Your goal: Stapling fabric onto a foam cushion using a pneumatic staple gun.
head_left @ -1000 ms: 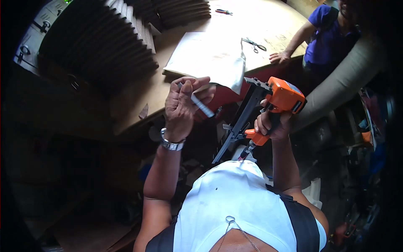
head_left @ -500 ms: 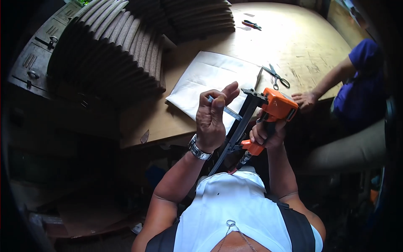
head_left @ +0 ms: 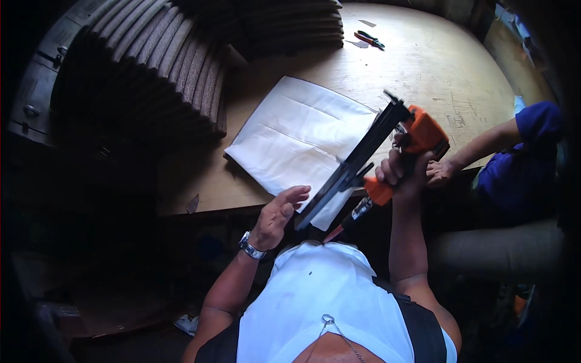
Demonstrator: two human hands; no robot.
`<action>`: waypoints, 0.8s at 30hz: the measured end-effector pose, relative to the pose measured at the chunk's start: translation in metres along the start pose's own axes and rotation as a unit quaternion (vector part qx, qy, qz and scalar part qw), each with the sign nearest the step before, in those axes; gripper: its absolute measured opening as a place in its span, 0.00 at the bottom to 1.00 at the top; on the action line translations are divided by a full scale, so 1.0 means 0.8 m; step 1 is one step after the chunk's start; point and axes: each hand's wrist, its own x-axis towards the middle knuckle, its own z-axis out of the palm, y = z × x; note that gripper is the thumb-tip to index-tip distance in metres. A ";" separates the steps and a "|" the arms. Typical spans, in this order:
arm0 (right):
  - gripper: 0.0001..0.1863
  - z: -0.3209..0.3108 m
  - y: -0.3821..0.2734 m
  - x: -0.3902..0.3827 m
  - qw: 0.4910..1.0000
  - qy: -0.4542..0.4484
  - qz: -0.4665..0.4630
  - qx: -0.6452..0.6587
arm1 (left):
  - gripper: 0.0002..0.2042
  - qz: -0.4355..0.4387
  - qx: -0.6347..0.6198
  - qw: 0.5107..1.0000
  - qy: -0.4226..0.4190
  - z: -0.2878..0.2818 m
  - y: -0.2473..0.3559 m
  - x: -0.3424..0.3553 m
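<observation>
Head view: an orange and black staple gun (head_left: 426,132) is grasped in the right hand (head_left: 407,170), partly over the white cloth (head_left: 302,124); the left hand (head_left: 277,219) is held unclenched beside the gun's lower end.

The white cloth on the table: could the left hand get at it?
Probably yes: the left hand looks empty and open, near the front edge of the white cloth. The orange tool in the right hand overlaps the cloth's right side, but the left side looks free.
</observation>
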 end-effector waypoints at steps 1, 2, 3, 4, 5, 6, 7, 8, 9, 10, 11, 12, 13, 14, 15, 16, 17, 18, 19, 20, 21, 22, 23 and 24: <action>0.45 0.005 -0.005 0.006 1.000 0.019 -0.005 -0.014 | 0.30 0.032 0.024 0.999 0.014 0.006 -0.013 -0.003; 0.45 0.010 -0.008 0.018 0.999 0.026 -0.010 -0.024 | 0.32 0.069 0.051 0.996 0.025 0.015 -0.025 0.000; 0.45 0.018 -0.007 0.034 0.999 0.033 -0.011 -0.033 | 0.29 0.110 0.022 0.993 0.046 0.017 -0.033 0.011; 0.45 0.029 -0.002 0.044 0.998 0.050 -0.017 -0.044 | 0.29 0.130 -0.030 0.989 0.062 0.020 -0.038 0.024; 0.45 0.042 0.002 0.053 0.993 0.062 -0.004 -0.098 | 0.29 0.150 -0.079 0.982 0.077 0.020 -0.039 0.039; 0.45 0.057 0.005 0.055 0.987 0.063 0.007 -0.147 | 0.29 0.172 -0.123 0.972 0.100 0.022 -0.038 0.051; 0.45 0.071 0.018 0.062 0.982 0.075 0.030 -0.169 | 0.30 0.180 -0.114 0.971 0.103 0.021 -0.036 0.065; 0.44 0.084 0.036 0.066 0.975 0.079 0.053 -0.202 | 0.31 0.183 -0.099 0.972 0.113 0.017 -0.033 0.075; 0.44 0.096 0.053 0.069 0.972 0.059 0.082 -0.214 | 0.33 0.175 -0.065 0.972 0.143 0.012 -0.030 0.082; 0.44 0.108 0.071 0.071 0.968 0.039 0.107 -0.223 | 0.34 0.182 -0.019 0.968 0.169 0.005 -0.028 0.087; 0.44 0.119 0.087 0.070 0.948 0.068 0.101 -0.294 | 0.35 0.135 -0.017 0.974 0.179 -0.006 -0.028 0.089; 0.44 0.131 0.101 0.070 0.928 0.073 0.081 -0.356 | 0.36 0.120 -0.013 0.974 0.193 -0.017 -0.031 0.091; 0.42 0.143 0.109 0.067 0.919 0.065 0.091 -0.379 | 0.32 0.132 0.001 0.966 0.223 -0.018 -0.033 0.090; 0.40 0.152 0.122 0.067 0.895 0.073 0.105 -0.428 | 0.31 0.085 -0.001 0.971 0.221 -0.023 -0.039 0.088; 0.38 0.159 0.135 0.067 0.872 0.079 0.116 -0.469 | 0.30 0.054 -0.004 0.974 0.222 -0.026 -0.047 0.087; 0.36 0.165 0.145 0.066 0.853 0.089 0.130 -0.498 | 0.29 0.020 -0.006 0.974 0.224 -0.028 -0.056 0.085; 0.29 0.172 0.152 0.062 0.825 0.077 0.155 -0.539 | 0.24 0.000 -0.051 0.971 0.235 -0.028 -0.067 0.084; 0.25 0.175 0.162 0.062 0.815 0.051 0.181 -0.548 | 0.21 0.029 -0.167 0.956 0.238 -0.026 -0.078 0.081; 0.24 0.176 0.172 0.066 0.817 0.026 0.205 -0.538 | 0.19 0.015 -0.254 0.939 0.232 -0.027 -0.089 0.079; 0.22 0.176 0.181 0.070 0.823 -0.004 0.223 -0.522 | 0.18 -0.026 -0.334 0.922 0.196 -0.027 -0.100 0.077; 0.20 0.178 0.190 0.071 0.822 0.018 0.241 -0.516 | 0.18 -0.020 -0.318 0.921 0.223 -0.027 -0.109 0.078; 0.20 0.178 0.197 0.076 0.802 0.009 0.254 -0.540 | 0.18 -0.021 -0.304 0.922 0.239 -0.026 -0.116 0.078; 0.19 0.178 0.204 0.081 0.781 -0.003 0.270 -0.563 | 0.18 -0.020 -0.295 0.911 0.288 -0.021 -0.120 0.080; 0.19 0.177 0.208 0.089 0.758 -0.018 0.287 -0.586 | 0.19 -0.020 -0.344 0.899 0.272 -0.021 -0.122 0.080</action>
